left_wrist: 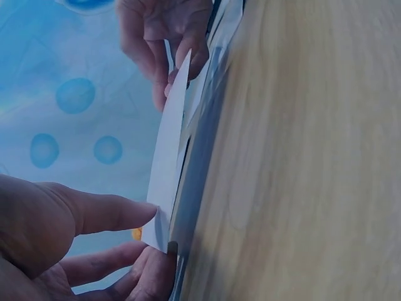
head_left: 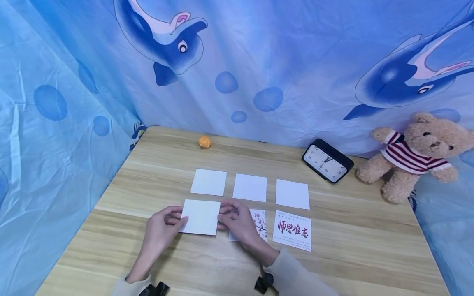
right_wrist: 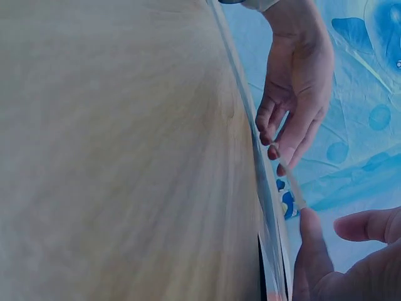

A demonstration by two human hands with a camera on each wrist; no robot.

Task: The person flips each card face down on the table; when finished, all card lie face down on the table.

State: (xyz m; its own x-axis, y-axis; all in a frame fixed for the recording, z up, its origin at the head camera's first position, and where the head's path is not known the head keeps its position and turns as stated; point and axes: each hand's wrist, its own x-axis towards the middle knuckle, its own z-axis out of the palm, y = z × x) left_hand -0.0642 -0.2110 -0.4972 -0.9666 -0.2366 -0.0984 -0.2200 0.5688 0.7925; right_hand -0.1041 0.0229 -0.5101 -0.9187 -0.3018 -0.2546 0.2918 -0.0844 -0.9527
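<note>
A blank white card (head_left: 200, 217) is held up over the table, tilted, with a thin shadowed lower edge. My left hand (head_left: 164, 228) pinches its left edge between thumb and fingers. At the right edge, my right hand (head_left: 242, 224) touches the card with one digit. In the right wrist view a second digit (right_wrist: 366, 226) of that hand stands parted from the card. Beneath the right hand lies a card with red blossoms (head_left: 259, 222), partly covered. To its right lies a card with red Chinese characters (head_left: 292, 230).
Behind the hands lie three blank white cards in a row: left (head_left: 209, 182), middle (head_left: 249, 188) and right (head_left: 292, 193). An orange ball (head_left: 205, 142) sits near the table's back edge. A black-framed clock (head_left: 327, 160) and a teddy bear (head_left: 414, 152) stand at the back right.
</note>
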